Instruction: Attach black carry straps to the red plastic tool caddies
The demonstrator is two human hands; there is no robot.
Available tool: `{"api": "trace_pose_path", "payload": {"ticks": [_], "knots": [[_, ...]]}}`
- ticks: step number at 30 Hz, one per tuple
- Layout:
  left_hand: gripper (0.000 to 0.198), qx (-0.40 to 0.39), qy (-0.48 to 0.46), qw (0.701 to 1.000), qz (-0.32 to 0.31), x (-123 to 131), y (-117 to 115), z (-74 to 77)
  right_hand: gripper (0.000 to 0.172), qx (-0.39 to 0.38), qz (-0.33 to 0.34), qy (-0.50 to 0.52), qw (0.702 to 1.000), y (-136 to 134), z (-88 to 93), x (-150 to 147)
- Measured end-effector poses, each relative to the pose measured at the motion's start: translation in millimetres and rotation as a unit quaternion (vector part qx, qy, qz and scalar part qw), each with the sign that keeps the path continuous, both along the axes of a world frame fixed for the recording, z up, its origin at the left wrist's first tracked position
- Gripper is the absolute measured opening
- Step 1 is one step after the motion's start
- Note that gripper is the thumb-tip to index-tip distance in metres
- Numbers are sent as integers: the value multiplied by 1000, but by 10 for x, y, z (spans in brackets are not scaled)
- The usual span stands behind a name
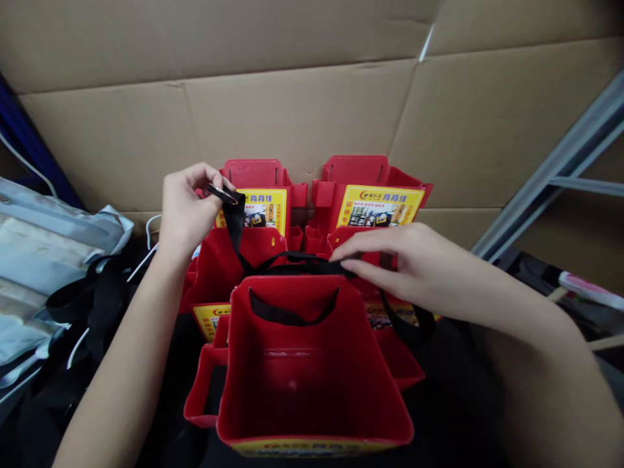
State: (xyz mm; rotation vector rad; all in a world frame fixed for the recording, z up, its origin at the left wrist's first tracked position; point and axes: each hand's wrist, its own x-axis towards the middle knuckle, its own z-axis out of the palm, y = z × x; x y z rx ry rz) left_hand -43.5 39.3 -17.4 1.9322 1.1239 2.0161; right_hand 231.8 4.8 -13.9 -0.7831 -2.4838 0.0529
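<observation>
A red plastic tool box (292, 286) stands upright nearest to me, with side pockets and its open top facing me. A black webbing strap (236, 227) runs through two slots in its back wall and sags in a loop inside. My left hand (188, 205) is raised left of the back wall, closed on a black buckle (223, 194) with the strap hanging from it. Behind the box's back right corner, my right hand (400, 257) pinches the strap between thumb and fingers. A loose strap end (422, 325) hangs below my right hand.
More red boxes with yellow labels (383, 207) stand in two rows behind. Cardboard (292, 117) closes off the back. Black straps (104, 305) and plastic-wrapped goods (53, 240) lie at left. A grey metal frame (550, 162) rises at right.
</observation>
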Motion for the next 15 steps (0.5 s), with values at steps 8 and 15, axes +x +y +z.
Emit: {"api": "trace_pose_path", "payload": {"ticks": [8,15], "knots": [[20,-60,-80,991,-86,246,-160,59,22,-179,217,35,959,-414,69,-259],[14,-120,46,954,-270,698,-498,35,20,-51,83,125,987,-185,-48,-244]]}}
